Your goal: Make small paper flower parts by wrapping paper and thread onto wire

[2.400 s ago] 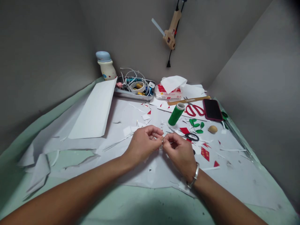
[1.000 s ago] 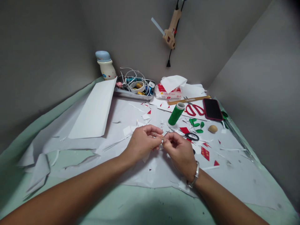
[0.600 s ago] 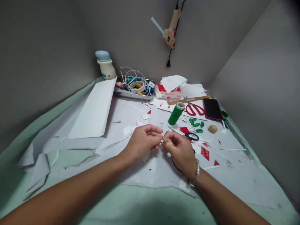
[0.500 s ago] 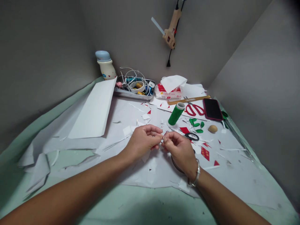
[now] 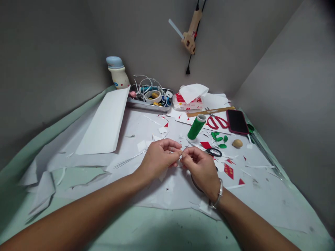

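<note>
1. Pinching a tiny pale sliver at fingertip level, the person's two bare hands are meeting just above a sheet of white paper. The sliver is too small to tell what it is made of.
2. The left hand is curling almost closed, with its fingers bending toward the right hand and its fingertips gripping the sliver.
3. The right hand is also curling almost closed and pressing its thumb and forefinger against the sliver, touching the left hand's fingertips. A silver bangle is circling its wrist.
4. Lying just beyond the right hand are a black ring, glossy green leaf-shaped pieces and a red diamond-shaped paper cutout.
5. Standing near the hands is a spool of green thread, tilting slightly, while red-handled scissors are resting on a wooden ruler beside a black phone in a red case.
6. Sitting along the far edge are a steel tray holding tangled white cable, a tissue pack and a blue-capped ceramic bottle.
7. Hanging on the grey wall above them is a tan hot glue gun, with a folded white paper sheet lying to the left of the work area.
</note>
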A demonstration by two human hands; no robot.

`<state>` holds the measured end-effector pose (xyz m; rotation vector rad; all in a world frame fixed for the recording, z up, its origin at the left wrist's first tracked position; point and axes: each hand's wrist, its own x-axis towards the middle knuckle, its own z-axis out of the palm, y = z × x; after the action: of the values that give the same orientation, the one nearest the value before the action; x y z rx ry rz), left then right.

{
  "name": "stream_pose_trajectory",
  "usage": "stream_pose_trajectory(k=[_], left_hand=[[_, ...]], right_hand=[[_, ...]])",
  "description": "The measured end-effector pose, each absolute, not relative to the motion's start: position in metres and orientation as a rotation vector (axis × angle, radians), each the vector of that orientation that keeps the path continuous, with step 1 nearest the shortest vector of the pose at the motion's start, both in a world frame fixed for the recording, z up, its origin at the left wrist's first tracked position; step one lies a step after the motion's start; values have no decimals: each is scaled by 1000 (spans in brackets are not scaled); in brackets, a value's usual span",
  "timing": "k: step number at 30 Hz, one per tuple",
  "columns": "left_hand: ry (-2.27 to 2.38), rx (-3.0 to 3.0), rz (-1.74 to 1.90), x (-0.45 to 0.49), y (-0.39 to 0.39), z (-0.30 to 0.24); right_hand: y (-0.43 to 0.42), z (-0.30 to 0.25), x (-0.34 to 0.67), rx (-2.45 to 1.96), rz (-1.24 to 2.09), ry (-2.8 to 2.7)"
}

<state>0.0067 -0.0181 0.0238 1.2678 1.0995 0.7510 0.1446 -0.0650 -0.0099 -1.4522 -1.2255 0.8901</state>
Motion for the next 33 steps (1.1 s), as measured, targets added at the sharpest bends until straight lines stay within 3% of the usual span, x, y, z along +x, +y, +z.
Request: stream_pose_trajectory(k=[12, 33], left_hand=[[1111, 1273, 737, 6, -16, 23], [1165, 1548, 823, 4, -21, 19]], right_hand=[[-69, -6, 142, -1541, 548, -1447], [-71, -9, 140, -1549, 552, -1393]])
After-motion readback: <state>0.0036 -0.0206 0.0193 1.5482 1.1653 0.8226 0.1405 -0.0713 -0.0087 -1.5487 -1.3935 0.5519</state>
